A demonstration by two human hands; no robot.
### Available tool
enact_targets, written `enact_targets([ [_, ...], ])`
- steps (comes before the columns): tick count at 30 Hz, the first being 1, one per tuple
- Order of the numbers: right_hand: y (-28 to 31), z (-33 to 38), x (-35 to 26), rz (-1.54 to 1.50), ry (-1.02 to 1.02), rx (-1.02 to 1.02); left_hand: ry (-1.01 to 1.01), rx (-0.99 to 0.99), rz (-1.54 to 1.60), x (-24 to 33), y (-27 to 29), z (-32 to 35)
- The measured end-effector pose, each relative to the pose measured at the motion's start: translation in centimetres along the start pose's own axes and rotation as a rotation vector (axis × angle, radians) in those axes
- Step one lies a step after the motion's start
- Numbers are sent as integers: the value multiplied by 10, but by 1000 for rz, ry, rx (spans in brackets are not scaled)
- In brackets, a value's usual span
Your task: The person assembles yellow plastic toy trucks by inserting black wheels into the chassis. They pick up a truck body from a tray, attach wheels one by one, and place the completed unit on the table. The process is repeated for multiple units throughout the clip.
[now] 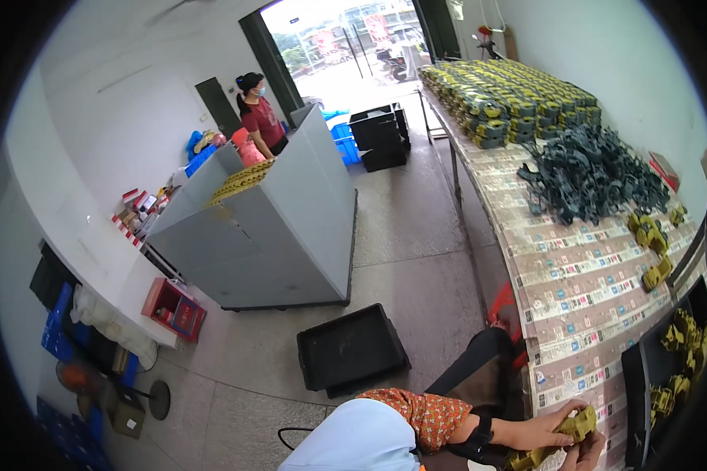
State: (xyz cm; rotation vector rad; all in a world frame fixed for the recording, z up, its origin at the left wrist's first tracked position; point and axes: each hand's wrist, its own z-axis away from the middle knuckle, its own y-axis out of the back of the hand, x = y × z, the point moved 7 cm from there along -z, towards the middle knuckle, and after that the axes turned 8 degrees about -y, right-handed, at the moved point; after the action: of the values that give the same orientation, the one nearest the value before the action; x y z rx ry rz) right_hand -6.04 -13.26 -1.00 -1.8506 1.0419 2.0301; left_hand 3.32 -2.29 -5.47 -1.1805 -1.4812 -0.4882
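Note:
At the lower right, beside the table edge, my left hand [548,430] grips a small yellow moulded part [580,424] with thumb and fingers. Just below it, my right hand [587,454] closes its fingers on the same part from underneath; the picture's lower edge cuts this hand off. Another yellow piece [526,458] shows under my left wrist, and what it rests on is hidden. To the right of my hands stands a black bin [638,400] holding several yellow parts [668,399].
The paper-covered table [558,314] carries a heap of dark green parts [589,177], stacked yellow-and-green parts [511,94] and loose yellow parts [657,272]. A black tray [349,345] lies on the floor. Behind a grey partition [283,235] stands a person in red [261,118].

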Motion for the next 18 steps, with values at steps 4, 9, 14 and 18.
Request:
enact_targets([
  [4,-4,0,1,-38,99,19,-45,-40,0,-3,0,5],
  [9,-7,12,-8,107,169,-18,-56,-86,109,-13,0,12],
  [14,-8,13,-2,-14,112,-62,9,-89,117,-19,-7,15],
  [18,18,1,7,53,41,-118,266,-17,222,2,-18,9],
])
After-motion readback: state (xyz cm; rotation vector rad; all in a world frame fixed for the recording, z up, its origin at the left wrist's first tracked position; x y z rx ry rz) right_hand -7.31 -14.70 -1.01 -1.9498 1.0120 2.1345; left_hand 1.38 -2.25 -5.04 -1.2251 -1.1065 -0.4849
